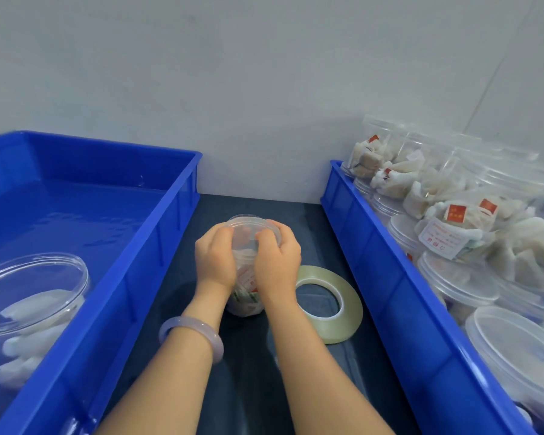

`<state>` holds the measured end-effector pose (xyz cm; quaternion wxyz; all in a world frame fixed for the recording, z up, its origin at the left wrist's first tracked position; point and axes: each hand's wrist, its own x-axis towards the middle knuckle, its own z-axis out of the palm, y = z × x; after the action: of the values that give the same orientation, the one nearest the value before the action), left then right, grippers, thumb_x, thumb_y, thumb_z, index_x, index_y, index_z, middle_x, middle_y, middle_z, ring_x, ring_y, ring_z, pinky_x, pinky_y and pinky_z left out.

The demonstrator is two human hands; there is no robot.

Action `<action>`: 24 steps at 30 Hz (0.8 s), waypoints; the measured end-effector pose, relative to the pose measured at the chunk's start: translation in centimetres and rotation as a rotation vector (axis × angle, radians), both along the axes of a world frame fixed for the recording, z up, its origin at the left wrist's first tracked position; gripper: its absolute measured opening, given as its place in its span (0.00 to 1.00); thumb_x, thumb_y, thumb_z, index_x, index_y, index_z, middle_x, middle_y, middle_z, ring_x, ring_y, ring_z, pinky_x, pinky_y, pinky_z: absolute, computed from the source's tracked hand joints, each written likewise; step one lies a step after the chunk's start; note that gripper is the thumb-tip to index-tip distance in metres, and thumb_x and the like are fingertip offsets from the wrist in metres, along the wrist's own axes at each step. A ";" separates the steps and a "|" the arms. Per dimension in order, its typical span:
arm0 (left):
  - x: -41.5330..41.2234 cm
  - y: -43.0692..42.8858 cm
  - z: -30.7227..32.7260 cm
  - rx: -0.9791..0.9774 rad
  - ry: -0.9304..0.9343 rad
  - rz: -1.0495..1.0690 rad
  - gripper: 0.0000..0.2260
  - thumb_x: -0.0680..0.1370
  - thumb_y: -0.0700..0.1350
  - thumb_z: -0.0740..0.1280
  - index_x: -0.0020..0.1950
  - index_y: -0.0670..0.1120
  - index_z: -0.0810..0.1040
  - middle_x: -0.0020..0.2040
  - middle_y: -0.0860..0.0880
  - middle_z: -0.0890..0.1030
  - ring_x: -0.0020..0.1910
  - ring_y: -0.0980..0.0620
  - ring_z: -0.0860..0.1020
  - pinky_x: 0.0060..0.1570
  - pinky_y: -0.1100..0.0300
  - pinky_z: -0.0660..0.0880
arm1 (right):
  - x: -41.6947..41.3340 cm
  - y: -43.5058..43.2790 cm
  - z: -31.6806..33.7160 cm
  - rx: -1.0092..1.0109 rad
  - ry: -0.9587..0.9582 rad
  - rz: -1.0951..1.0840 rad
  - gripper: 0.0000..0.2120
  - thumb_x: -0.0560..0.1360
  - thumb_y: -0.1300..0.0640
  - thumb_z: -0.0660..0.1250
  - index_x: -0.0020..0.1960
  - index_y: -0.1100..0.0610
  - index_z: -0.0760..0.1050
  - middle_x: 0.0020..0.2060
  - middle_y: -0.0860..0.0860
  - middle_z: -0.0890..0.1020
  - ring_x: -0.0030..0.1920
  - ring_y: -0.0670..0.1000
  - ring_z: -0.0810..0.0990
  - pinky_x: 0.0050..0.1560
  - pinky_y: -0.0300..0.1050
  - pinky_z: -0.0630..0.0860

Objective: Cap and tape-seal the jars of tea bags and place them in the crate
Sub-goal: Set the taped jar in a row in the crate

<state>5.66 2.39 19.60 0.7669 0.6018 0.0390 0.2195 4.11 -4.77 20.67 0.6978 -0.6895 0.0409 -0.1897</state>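
Both hands are clamped on one clear jar [245, 304]. The left hand [215, 260] and right hand [277, 262] face each other across its top, fingers curled over the rim of the lid [248, 223]. I judge the lid is being pressed or turned home; whether it is fully seated cannot be told.

The jar stands on the dark surface [258, 387] between two blue crates. Its long axis runs roughly upright, with the base toward the person and the lid at the far end.

Taping would come next, and that turns on the tape [347, 298]. It lies flat on the surface just beside the jar's right side, close under the right wrist. The right hand is plainly nearer to it, and the left could hold the jar steady.

The left crate [170, 246] holds one jar lying in it [29, 296] and looks like the destination, just left of the left hand. The right crate [390, 277] is packed with tea-bag jars [453, 233] and loose lids [515, 350].

Writing: the held jar shows a white label with red print and green below, mostly hidden between the wrists and unreadable. In the right crate there are small red tags [456, 211] and a white label with red characters [440, 238], too small to read. No brand can be made out.
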 end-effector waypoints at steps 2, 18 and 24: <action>-0.6 -0.1 0.1 0.030 0.016 0.010 0.15 0.75 0.39 0.59 0.33 0.50 0.79 0.30 0.55 0.80 0.35 0.55 0.77 0.34 0.61 0.74 | -0.1 0.0 0.3 -0.019 -0.009 -0.025 0.10 0.74 0.62 0.60 0.43 0.47 0.74 0.38 0.41 0.79 0.38 0.35 0.76 0.36 0.28 0.70; -0.1 0.2 0.7 0.007 -0.056 0.001 0.11 0.74 0.44 0.63 0.37 0.52 0.82 0.35 0.56 0.83 0.37 0.60 0.80 0.39 0.62 0.74 | 0.1 0.1 0.1 0.018 -0.061 -0.034 0.11 0.78 0.50 0.61 0.44 0.54 0.79 0.37 0.44 0.81 0.42 0.44 0.78 0.44 0.41 0.75; 0.3 0.7 0.6 0.093 -0.046 -0.102 0.11 0.69 0.50 0.61 0.45 0.50 0.80 0.44 0.54 0.81 0.42 0.60 0.79 0.38 0.69 0.74 | 0.4 0.0 0.2 0.033 -0.064 -0.036 0.12 0.74 0.53 0.58 0.47 0.54 0.80 0.42 0.46 0.82 0.47 0.45 0.80 0.50 0.44 0.77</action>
<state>6.00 3.06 20.16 0.7489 0.6328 -0.0197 0.1955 4.54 -4.79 20.85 0.7064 -0.6707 0.0341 -0.2234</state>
